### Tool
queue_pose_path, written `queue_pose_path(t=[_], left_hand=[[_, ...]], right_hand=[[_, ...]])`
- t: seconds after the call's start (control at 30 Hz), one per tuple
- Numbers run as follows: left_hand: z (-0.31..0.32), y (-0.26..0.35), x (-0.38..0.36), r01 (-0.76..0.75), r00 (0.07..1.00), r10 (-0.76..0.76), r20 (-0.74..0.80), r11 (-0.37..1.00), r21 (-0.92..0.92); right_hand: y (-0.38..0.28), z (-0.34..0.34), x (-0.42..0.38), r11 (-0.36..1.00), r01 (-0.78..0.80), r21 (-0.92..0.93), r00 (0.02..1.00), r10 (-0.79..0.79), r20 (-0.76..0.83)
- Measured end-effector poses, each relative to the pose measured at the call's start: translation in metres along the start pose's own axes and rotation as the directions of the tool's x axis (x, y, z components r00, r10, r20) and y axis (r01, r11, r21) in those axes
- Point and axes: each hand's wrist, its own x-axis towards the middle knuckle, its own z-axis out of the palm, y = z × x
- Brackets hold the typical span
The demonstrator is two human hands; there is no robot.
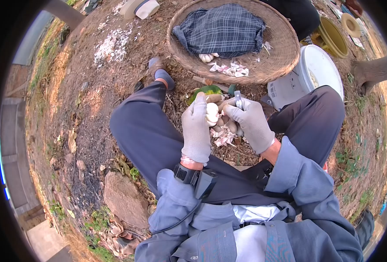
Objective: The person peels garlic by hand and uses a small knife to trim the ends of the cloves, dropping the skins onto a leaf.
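My left hand (196, 126), in a pale knit glove, is closed around white peeled garlic cloves (212, 114) in front of my lap. My right hand (251, 124), gloved the same way, grips a small knife (238, 99), its metal part showing above the fingers. The right thumb and fingertips are right beside the garlic, close to the left fingers. Below both hands, pinkish garlic skins (223, 136) lie on the ground between my legs. A green and yellow leaf (208, 90) shows just beyond the fingers.
Ahead stands a wide woven basket (277, 65) with a plaid cloth (222, 28), garlic bulbs (207, 57) and skins. A white bucket (285, 88) is by my right knee, a yellow bucket (336, 41) behind it. A person in dark clothing (296, 17) sits beyond. A rock (126, 198) lies left.
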Motion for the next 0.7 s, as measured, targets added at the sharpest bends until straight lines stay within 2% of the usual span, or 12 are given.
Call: queue_pose_path(t=[0.03,0.1,0.17,0.27,0.33,0.37,0.43,0.5,0.57,0.7], left_hand=[[-0.001,0.001,0.0,-0.001,1.0,0.001,0.001,1.0,-0.001],[-0.006,0.001,0.001,-0.001,1.0,0.003,0.011,0.992,-0.123],[-0.011,0.0,0.004,0.017,1.0,-0.017,0.0,0.988,-0.151],[-0.015,0.0,0.0,0.027,0.999,-0.029,-0.025,0.997,-0.074],[-0.014,0.003,-0.002,0.065,0.997,-0.067,0.037,0.997,0.042],[-0.013,0.002,-0.001,0.065,0.997,-0.067,0.037,0.997,0.042],[-0.009,0.0,0.003,-0.061,0.993,0.044,0.107,0.985,0.159],[-0.007,0.003,-0.002,-0.005,0.99,-0.009,0.143,0.996,0.094],[-0.008,0.006,-0.002,-0.005,0.98,-0.029,0.196,0.985,0.174],[-0.013,0.006,-0.001,0.008,0.959,-0.062,0.276,0.981,0.192]], right_hand=[[0.0,-0.003,0.001,0.994,-0.061,0.085,0.998,0.059,0.025],[-0.006,-0.01,-0.001,0.986,-0.086,0.144,0.995,0.076,0.071],[-0.006,-0.014,0.001,0.972,-0.115,0.203,0.989,0.092,0.119],[-0.002,-0.014,0.005,0.978,-0.053,0.199,0.995,0.034,0.098],[-0.016,-0.011,0.0,0.998,-0.015,0.058,0.998,0.011,0.068],[-0.018,-0.011,-0.002,0.998,-0.014,0.059,0.998,0.01,0.067],[-0.021,-0.011,-0.003,0.999,0.042,0.029,0.993,-0.045,0.106],[-0.017,-0.016,0.001,0.998,0.045,0.039,0.991,-0.049,0.125],[-0.016,-0.02,0.002,0.998,0.048,0.048,0.988,-0.054,0.143],[-0.019,-0.023,0.001,0.996,-0.041,0.08,0.983,0.025,0.183]])
